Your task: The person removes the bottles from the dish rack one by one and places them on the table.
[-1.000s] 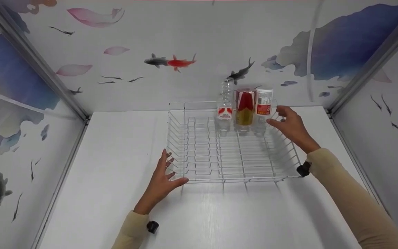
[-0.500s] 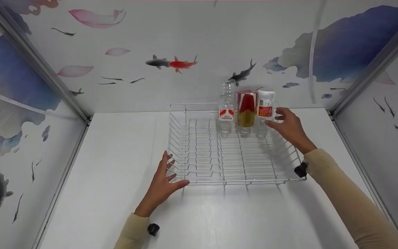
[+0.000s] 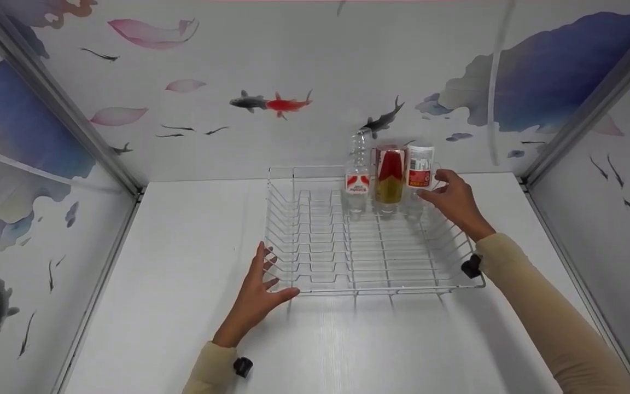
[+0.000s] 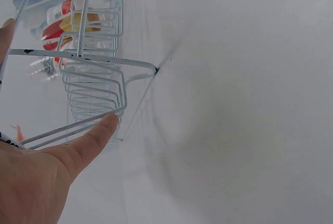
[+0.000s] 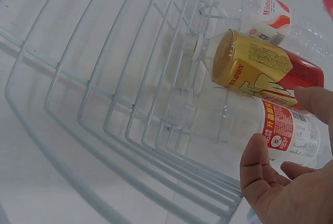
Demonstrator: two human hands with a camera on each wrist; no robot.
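Observation:
My right hand (image 3: 457, 200) is at the rightmost clear plastic bottle (image 3: 419, 164), thumb in front and fingers at its right side. In the right wrist view, bottle (image 5: 234, 120) shows between thumb and bent fingers (image 5: 255, 166), which do not appear closed round it. Beside it stands a gold-and-red-labelled bottle (image 5: 260, 62), then another clear bottle (image 5: 281, 15) with a red-and-white label. All three stand neck down in a white wire dish rack (image 3: 369, 251). My left hand (image 3: 255, 298) touches the rack's front left corner, fingers spread and thumb extended along the rim (image 4: 78, 122).
The rack stands on a white table (image 3: 184, 230), close to the back wall (image 3: 315, 54) painted with fish and petals. Side panels with metal edge strips (image 3: 112, 246) flank the table. The rack's left part has raised wire dividers (image 3: 320, 235).
My right hand has shifted slightly left, closer to the rightmost bottle. My left hand stays at the rack's corner, and the bottles keep their places. The head view has tilted slightly.

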